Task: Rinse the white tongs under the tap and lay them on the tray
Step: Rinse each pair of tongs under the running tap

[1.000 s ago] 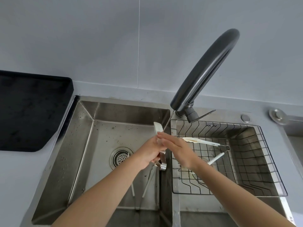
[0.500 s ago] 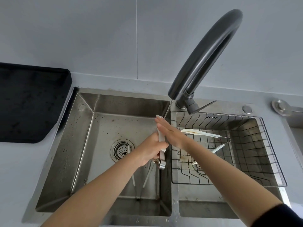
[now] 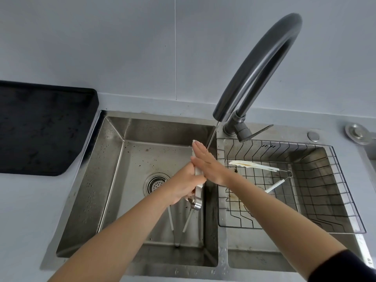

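Note:
My left hand (image 3: 182, 185) grips the white tongs (image 3: 198, 191) around their middle, holding them upright over the left sink basin. The white tip (image 3: 194, 142) pokes out above my fingers and the metal hinge end hangs below my fist. My right hand (image 3: 205, 162) lies flat with straight fingers against the upper part of the tongs. A thin stream of water (image 3: 212, 137) runs from the dark curved tap (image 3: 254, 64) onto my right fingers and the tongs. The black tray (image 3: 40, 129) sits on the counter at the left.
A wire basket (image 3: 329, 180) fills the right basin and holds another pair of soiled white tongs (image 3: 252, 165). A further pair of tongs (image 3: 178, 226) lies at the bottom of the left basin near the drain (image 3: 155, 183). The tap lever (image 3: 262, 130) points right.
My right hand slid up along the tongs from the middle toward the tip, fingers staying flat. My left hand kept its grip in about the same place.

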